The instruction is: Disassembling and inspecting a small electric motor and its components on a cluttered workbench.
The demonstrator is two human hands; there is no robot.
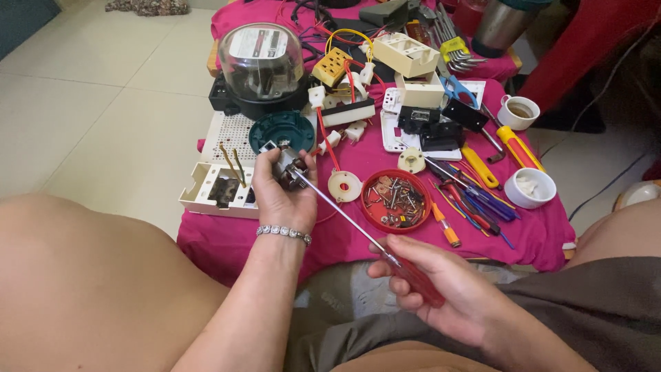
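My left hand [279, 196] grips a small metal electrical part [288, 165] with wires, held above the pink cloth. My right hand [441, 289] holds a long screwdriver [344, 217] by its red handle. The thin steel shaft runs up and left, and its tip meets the part in my left hand. A beaded bracelet [284, 233] circles my left wrist. A round white fitting [344, 186] lies just right of the left hand.
A red lid [396, 200] holds several screws. Several screwdrivers [475, 200] lie to its right, with two white cups [530, 187] beyond. A glass-domed meter [261, 65], a teal disc [282, 131], white casings [220, 186] and wired sockets [344, 89] crowd the low table [441, 241].
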